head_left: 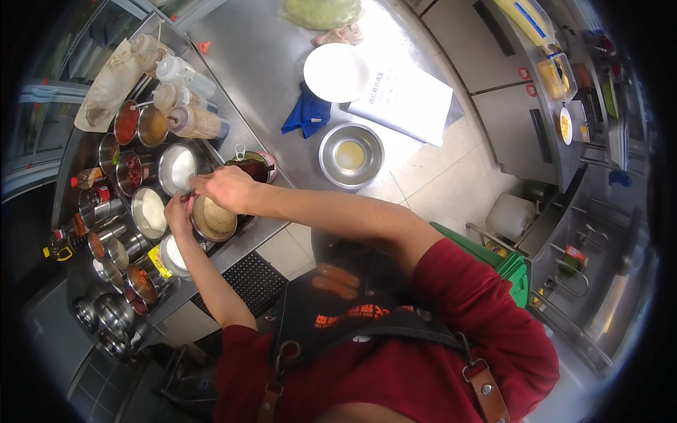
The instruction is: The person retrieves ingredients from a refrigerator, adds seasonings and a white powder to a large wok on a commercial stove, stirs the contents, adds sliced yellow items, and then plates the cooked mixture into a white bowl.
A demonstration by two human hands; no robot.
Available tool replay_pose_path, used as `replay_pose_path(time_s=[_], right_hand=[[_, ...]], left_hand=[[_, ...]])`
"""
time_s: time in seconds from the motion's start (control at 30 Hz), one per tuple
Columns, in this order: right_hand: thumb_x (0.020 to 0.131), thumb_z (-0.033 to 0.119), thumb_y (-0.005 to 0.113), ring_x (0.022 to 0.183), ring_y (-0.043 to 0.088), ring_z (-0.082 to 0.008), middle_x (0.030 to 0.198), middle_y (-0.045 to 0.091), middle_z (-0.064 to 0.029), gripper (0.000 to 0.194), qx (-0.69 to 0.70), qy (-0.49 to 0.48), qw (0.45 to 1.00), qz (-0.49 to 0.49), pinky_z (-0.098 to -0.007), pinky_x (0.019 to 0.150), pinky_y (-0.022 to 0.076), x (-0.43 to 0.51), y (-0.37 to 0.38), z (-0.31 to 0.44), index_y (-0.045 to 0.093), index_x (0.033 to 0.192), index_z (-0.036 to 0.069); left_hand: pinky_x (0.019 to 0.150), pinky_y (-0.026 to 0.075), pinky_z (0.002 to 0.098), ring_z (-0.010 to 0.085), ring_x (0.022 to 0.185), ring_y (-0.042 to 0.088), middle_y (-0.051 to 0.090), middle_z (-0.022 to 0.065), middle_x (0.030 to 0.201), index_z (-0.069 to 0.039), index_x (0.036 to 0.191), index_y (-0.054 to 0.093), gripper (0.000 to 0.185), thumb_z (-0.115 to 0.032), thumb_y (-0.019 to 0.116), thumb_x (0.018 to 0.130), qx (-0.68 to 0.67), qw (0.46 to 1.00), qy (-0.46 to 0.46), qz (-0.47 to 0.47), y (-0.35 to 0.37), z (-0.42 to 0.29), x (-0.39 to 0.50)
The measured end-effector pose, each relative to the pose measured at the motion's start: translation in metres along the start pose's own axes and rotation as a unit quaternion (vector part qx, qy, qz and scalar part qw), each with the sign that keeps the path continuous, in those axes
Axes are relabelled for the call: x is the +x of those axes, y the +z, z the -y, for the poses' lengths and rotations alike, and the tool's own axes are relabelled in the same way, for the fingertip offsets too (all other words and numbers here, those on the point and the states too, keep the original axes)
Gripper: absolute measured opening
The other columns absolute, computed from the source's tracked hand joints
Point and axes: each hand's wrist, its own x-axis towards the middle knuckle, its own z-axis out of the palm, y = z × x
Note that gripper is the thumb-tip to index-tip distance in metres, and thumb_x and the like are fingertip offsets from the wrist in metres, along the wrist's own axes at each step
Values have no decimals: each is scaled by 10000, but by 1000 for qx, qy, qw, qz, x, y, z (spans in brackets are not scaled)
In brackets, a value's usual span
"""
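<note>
My right hand (227, 187) reaches across to the steel seasoning pots, its fingertips at the rim of a steel pot of white powder (182, 166). Close below it, my left hand (180, 211) is raised, its fingertips nearly meeting those of the right. Whether either hand holds something small between the fingers cannot be made out. Under the hands, a pot of light brown granules (216, 219) is partly covered by the right one. Left of my left hand stands a pot of off-white powder (150, 213). A steel bowl with pale yellow liquid (350, 156) stands on the worktop.
Squeeze bottles (193, 122) stand behind the pots, and an opened can (259, 166) is beside them. A blue cloth (308, 111), a white plate (336, 72) and a paper sheet with writing (404, 103) lie on the steel worktop. A green bin (513, 275) stands at right.
</note>
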Motion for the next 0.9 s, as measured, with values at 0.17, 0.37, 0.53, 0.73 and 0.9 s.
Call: replay_pose_path(time_s=[0.17,0.37,0.53,0.73,0.9], right_hand=[[920,220,477,766,652,-378,826,662,-199,297,-9,17,1000,-18,-462,687,521,-3,5,9,538,1157,52],[920,213,483,776,646,-392,810,651,-230,318,2,56,996,-64,-476,690,517,-7,20,15,561,1186,58],[909,208,498,764,632,-413,793,637,-248,262,17,57,989,-137,-502,682,500,-11,27,19,609,1091,56],[903,211,520,779,607,-433,802,622,-259,231,69,77,971,-214,-503,724,490,-12,34,21,648,995,42],[901,200,549,815,607,-425,849,629,-247,240,112,38,943,-311,-478,744,496,-19,38,25,659,1045,43]], left_hand=[[688,579,258,224,850,677,655,147,953,79,1034,583,260,-157,594,924,57,996,-62,25,-7,-15,2],[625,570,241,208,844,686,671,113,952,60,1013,625,252,-169,630,907,93,993,54,-54,-15,-49,-65],[646,554,304,207,800,673,688,123,967,-17,810,656,420,-401,545,939,10,994,104,-24,-34,-44,-182],[835,537,381,225,1060,606,562,123,1267,-33,1282,479,465,-388,441,984,-356,892,-147,235,-55,154,-301],[1118,251,331,259,1347,340,399,154,1419,-23,1403,343,638,-453,473,950,-222,959,-143,100,-134,275,-353]])
